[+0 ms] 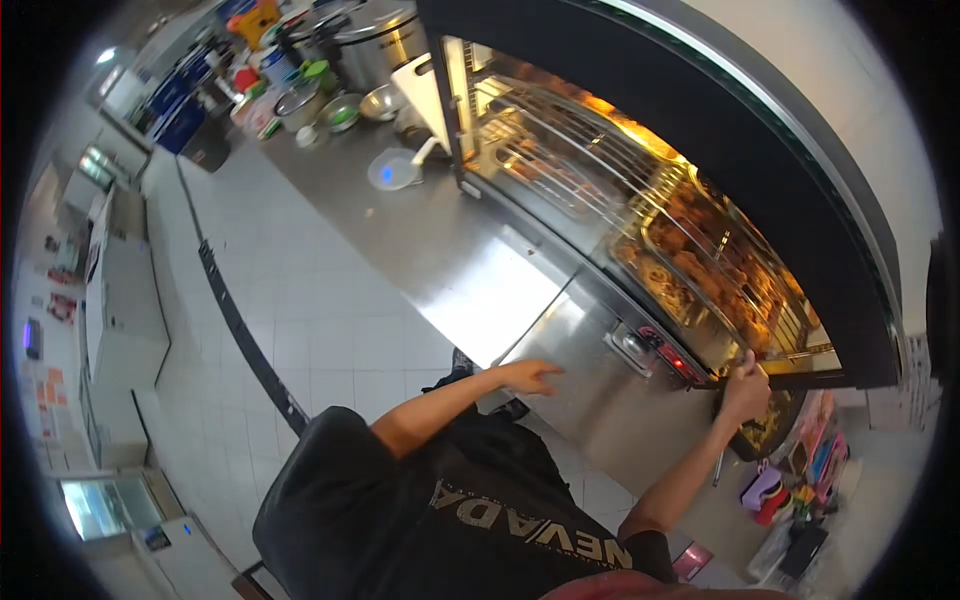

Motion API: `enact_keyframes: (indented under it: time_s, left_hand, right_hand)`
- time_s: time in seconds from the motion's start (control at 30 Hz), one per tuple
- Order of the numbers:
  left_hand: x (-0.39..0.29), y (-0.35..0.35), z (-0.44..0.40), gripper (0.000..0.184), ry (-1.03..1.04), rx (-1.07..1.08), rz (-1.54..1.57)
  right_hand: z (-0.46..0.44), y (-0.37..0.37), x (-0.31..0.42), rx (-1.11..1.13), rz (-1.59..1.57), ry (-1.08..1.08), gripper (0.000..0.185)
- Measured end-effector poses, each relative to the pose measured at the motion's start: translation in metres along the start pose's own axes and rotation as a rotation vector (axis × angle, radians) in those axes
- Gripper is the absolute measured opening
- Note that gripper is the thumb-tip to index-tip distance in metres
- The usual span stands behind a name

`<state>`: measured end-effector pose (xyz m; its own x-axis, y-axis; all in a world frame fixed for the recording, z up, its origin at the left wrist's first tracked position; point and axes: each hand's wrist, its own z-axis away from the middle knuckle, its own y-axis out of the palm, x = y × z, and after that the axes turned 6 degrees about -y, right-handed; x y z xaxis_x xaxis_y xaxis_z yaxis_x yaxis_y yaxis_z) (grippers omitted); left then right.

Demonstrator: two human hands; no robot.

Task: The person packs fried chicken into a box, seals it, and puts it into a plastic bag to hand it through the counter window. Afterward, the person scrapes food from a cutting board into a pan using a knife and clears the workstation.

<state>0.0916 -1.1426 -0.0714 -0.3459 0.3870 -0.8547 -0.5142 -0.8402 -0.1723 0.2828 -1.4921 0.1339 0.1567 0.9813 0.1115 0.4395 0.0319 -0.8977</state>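
My left hand is held over the front of the steel counter, holding nothing, its fingers apart. Farther right, my right hand is closed on the near end of a metal tray at the opening of a lit food warmer. Browned food pieces fill the tray, beneath a wire rack. A control panel with red lights sits on the warmer's lower front, between my hands.
Bowls, a clear lid and a large metal pot stand on the counter at the upper left. A dark pan with food lies beyond my right hand, near colorful items. White tiled floor lies left.
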Motion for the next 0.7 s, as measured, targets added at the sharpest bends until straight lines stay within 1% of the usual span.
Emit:
enact_keyframes:
  time_s: [0.03, 0.07, 0.1, 0.13, 0.2, 0.23, 0.27, 0.33, 0.37, 0.4, 0.47, 0.53, 0.57, 0.6, 0.63, 0.67, 0.7]
  left_hand:
    - [-0.029, -0.003, -0.013, 0.076, 0.166, -0.082, -0.080]
    - [-0.039, -0.004, -0.043, 0.070, 0.272, 0.049, 0.134]
    - [-0.041, 0.001, -0.082, 0.071, 0.504, -0.098, -0.003]
    - [-0.074, -0.008, -0.085, 0.072, 0.504, -0.079, -0.031]
    - [-0.142, -0.033, -0.058, 0.074, 0.451, -0.012, 0.024]
    - [-0.164, -0.042, -0.042, 0.075, 0.395, 0.037, 0.106]
    - [-0.172, -0.049, -0.030, 0.076, 0.339, 0.086, 0.188]
    - [-0.144, -0.060, -0.027, 0.075, 0.473, -0.039, 0.054]
    - [-0.112, -0.062, -0.033, 0.074, 0.550, -0.109, 0.011]
    - [-0.080, -0.064, -0.039, 0.073, 0.624, -0.186, -0.034]
    - [0.047, -0.052, -0.059, 0.069, 0.827, -0.510, -0.280]
    - [0.093, -0.080, 0.065, 0.053, 0.153, -0.214, -0.166]
    - [0.191, -0.067, 0.064, 0.048, 0.040, -0.291, -0.315]
    - [0.228, -0.068, 0.123, 0.048, -0.040, -0.421, -0.251]
    - [0.300, -0.062, 0.159, 0.039, -0.154, -0.494, -0.237]
    - [0.343, -0.059, 0.217, 0.034, -0.502, -0.575, 0.013]
    - [0.398, -0.053, 0.276, 0.047, -0.504, -0.668, -0.003]
  right_hand:
    - [0.000, 0.002, -0.003, 0.017, 0.028, 0.008, 0.054]
    - [-0.002, 0.003, -0.008, 0.030, 0.061, 0.020, 0.054]
    - [-0.004, 0.003, -0.015, 0.035, 0.096, 0.034, 0.054]
    - [-0.005, 0.006, -0.021, -0.015, 0.119, 0.055, 0.054]
    - [-0.005, 0.020, -0.034, -0.121, 0.166, 0.095, 0.053]
    - [-0.007, 0.022, -0.039, -0.101, 0.173, 0.147, 0.053]
    - [-0.007, 0.025, -0.046, -0.098, 0.178, 0.122, 0.053]
    - [-0.004, 0.029, -0.050, -0.097, 0.170, 0.076, 0.054]
    - [-0.001, 0.023, -0.043, -0.024, 0.201, 0.074, 0.055]
    - [0.010, 0.017, -0.027, 0.000, 0.162, 0.038, 0.054]
    - [0.038, 0.012, 0.013, 0.056, 0.079, -0.042, 0.051]
    - [0.067, 0.034, 0.054, 0.319, -0.187, -0.276, 0.047]
    - [0.088, 0.041, 0.090, 0.420, -0.265, -0.410, 0.045]
    - [0.118, 0.044, 0.129, 0.524, -0.339, -0.545, 0.043]
    - [0.148, 0.049, 0.176, 0.626, -0.383, -0.634, 0.045]
    - [0.181, 0.055, 0.222, 0.726, -0.418, -0.716, 0.049]
    - [0.215, 0.059, 0.270, 0.886, -0.506, -0.804, 0.048]
